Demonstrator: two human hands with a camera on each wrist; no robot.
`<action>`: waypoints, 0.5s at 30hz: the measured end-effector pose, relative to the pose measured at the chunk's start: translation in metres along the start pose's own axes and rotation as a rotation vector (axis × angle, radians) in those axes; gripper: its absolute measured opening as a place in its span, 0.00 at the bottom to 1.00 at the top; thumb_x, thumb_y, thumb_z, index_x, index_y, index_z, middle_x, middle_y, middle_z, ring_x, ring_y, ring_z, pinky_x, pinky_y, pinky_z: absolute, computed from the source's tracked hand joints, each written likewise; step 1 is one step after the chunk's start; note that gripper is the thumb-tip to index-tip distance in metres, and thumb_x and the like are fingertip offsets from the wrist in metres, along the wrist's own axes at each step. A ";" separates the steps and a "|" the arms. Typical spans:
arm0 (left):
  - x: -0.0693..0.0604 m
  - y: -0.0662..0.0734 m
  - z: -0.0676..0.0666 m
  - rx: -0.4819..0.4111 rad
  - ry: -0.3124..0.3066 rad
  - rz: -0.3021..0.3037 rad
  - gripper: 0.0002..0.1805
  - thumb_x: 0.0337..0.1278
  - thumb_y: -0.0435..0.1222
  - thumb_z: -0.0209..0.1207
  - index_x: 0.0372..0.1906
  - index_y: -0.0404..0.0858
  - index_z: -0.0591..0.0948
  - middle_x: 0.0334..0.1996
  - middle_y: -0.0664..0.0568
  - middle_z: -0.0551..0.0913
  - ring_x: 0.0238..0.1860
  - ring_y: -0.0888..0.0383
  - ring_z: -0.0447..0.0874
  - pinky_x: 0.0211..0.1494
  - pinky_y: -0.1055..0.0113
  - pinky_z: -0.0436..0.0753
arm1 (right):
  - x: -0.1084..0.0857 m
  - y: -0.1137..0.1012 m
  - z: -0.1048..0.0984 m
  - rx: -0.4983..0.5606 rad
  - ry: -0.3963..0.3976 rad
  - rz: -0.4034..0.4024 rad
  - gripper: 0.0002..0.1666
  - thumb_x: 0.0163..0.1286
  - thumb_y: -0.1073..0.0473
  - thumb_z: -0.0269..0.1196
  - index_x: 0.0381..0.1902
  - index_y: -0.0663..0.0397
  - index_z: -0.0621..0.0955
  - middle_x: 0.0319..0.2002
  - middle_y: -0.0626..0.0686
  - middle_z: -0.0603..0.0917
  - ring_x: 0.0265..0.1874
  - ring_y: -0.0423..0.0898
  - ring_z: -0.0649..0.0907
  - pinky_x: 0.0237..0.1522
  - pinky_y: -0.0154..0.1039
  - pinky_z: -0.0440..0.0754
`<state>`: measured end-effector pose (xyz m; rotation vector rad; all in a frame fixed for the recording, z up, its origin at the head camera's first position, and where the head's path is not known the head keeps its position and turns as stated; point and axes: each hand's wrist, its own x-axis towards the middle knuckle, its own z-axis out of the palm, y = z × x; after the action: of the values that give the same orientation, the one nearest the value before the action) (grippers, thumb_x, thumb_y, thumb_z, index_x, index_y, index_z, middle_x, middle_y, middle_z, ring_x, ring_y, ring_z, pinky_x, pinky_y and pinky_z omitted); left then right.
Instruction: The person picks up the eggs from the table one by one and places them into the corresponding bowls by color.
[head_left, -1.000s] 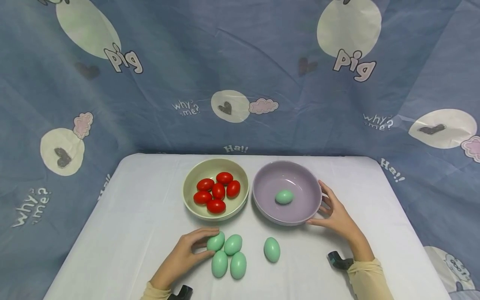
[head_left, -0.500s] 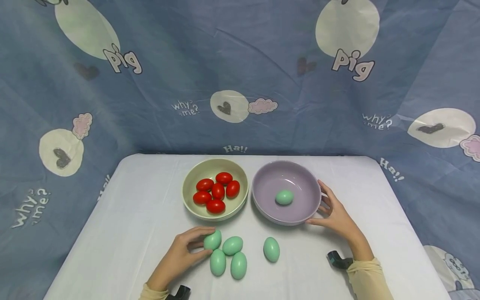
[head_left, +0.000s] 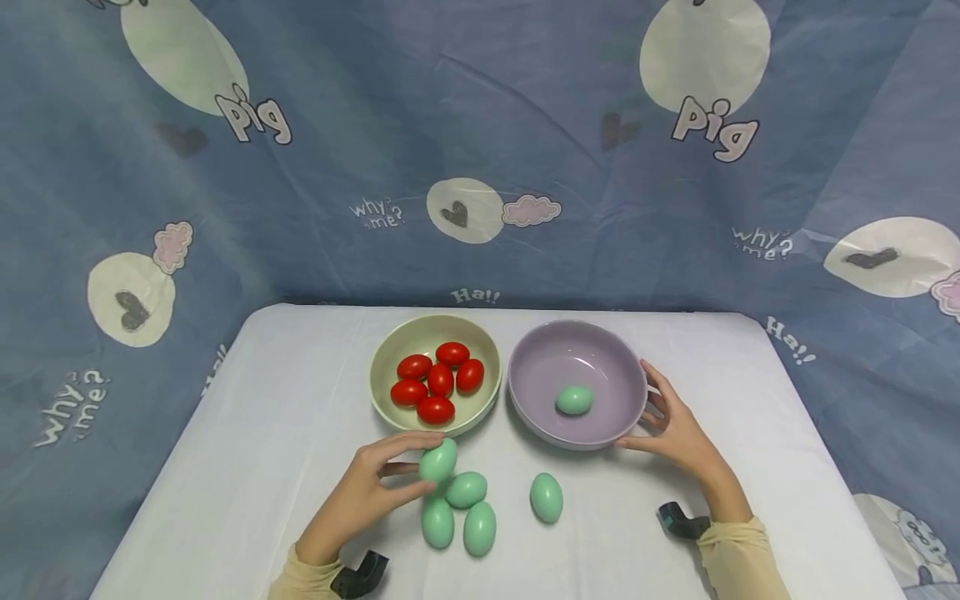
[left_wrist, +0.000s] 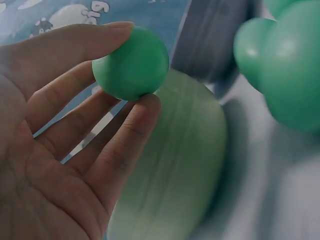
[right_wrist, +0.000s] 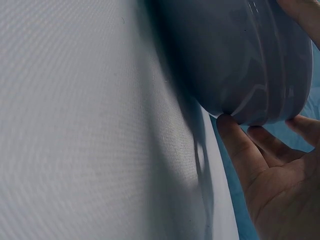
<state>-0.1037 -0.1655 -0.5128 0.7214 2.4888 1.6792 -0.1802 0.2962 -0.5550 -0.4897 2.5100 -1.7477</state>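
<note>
Between thumb and fingertips my left hand (head_left: 367, 487) pinches a green egg (head_left: 438, 461), just in front of the green bowl (head_left: 382, 408). In the left wrist view the pinched egg (left_wrist: 132, 64) hangs beside that bowl's outer wall (left_wrist: 175, 160). Several other green eggs (head_left: 479, 528) lie on the table, one of them (head_left: 547, 497) apart at the right. My right hand (head_left: 682, 437) holds the purple bowl (head_left: 540, 358) at its right side, with one green egg (head_left: 574, 400) inside. The right wrist view shows fingertips touching the purple bowl's wall (right_wrist: 225, 60).
Several red eggs (head_left: 436, 410) lie in the green bowl. The two bowls stand side by side on the white table (head_left: 247, 467). Behind the table hangs a blue patterned cloth (head_left: 315, 250).
My left hand has first shifted slightly left, then moved up and towards the green bowl with the egg, away from the other eggs. My right hand stays at the purple bowl.
</note>
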 end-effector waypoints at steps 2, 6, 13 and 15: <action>0.008 0.004 0.000 -0.007 -0.005 0.013 0.28 0.55 0.34 0.75 0.62 0.45 0.83 0.63 0.44 0.83 0.61 0.67 0.83 0.55 0.63 0.93 | -0.001 0.000 0.000 -0.009 0.004 -0.001 0.77 0.45 0.70 0.83 0.85 0.51 0.48 0.76 0.69 0.60 0.66 0.23 0.69 0.63 0.18 0.77; 0.021 0.013 0.001 -0.011 -0.014 0.031 0.29 0.55 0.34 0.75 0.63 0.46 0.83 0.63 0.45 0.83 0.61 0.64 0.84 0.57 0.63 0.92 | -0.001 0.000 -0.001 -0.024 0.003 0.000 0.78 0.46 0.69 0.83 0.85 0.51 0.48 0.76 0.69 0.60 0.72 0.48 0.72 0.63 0.19 0.77; 0.039 0.021 0.001 -0.002 -0.022 0.085 0.29 0.54 0.32 0.75 0.63 0.43 0.83 0.62 0.48 0.84 0.61 0.62 0.84 0.58 0.63 0.91 | 0.001 0.000 -0.001 -0.015 -0.002 0.003 0.78 0.45 0.70 0.83 0.85 0.54 0.47 0.76 0.69 0.59 0.72 0.75 0.65 0.63 0.18 0.76; 0.045 0.023 0.001 -0.004 -0.024 0.094 0.29 0.54 0.32 0.75 0.63 0.43 0.83 0.62 0.48 0.84 0.62 0.62 0.83 0.60 0.63 0.90 | 0.001 0.001 -0.001 -0.012 -0.004 0.004 0.78 0.45 0.69 0.83 0.85 0.54 0.46 0.76 0.69 0.59 0.72 0.75 0.66 0.63 0.18 0.76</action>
<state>-0.1353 -0.1396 -0.4828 0.8654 2.4722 1.6936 -0.1814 0.2970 -0.5554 -0.4882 2.5187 -1.7300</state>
